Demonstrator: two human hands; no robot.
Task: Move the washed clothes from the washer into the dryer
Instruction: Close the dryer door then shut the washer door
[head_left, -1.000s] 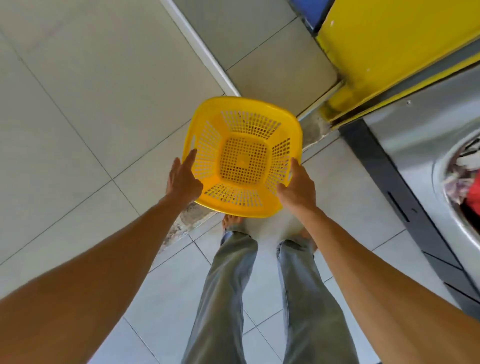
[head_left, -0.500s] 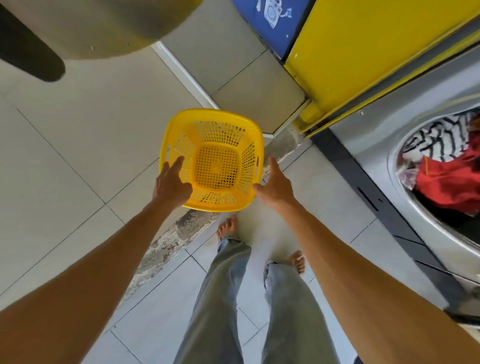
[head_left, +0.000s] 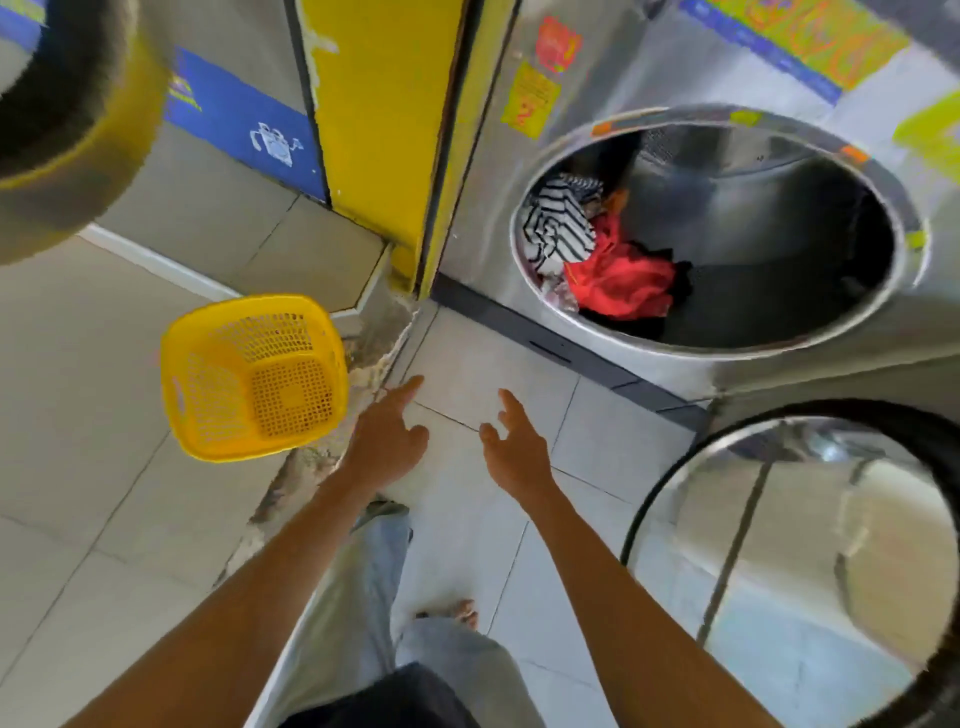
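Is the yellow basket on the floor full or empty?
Empty. Through the open top of the yellow basket its perforated bottom and walls show bare, with no clothes inside; neither hand touches it.

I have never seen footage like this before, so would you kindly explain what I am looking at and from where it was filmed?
The picture comes from a wide-angle camera worn on a person's head, looking down along both bare arms. There is no robot. The left hand and right hand are stretched forward with relaxed fingers and hold nothing. On the tiled floor to the left stands an empty yellow basket. Ahead on the right is a steel machine with an open round drum; inside lie a striped cloth and a red cloth. Its glass door is swung open at lower right.
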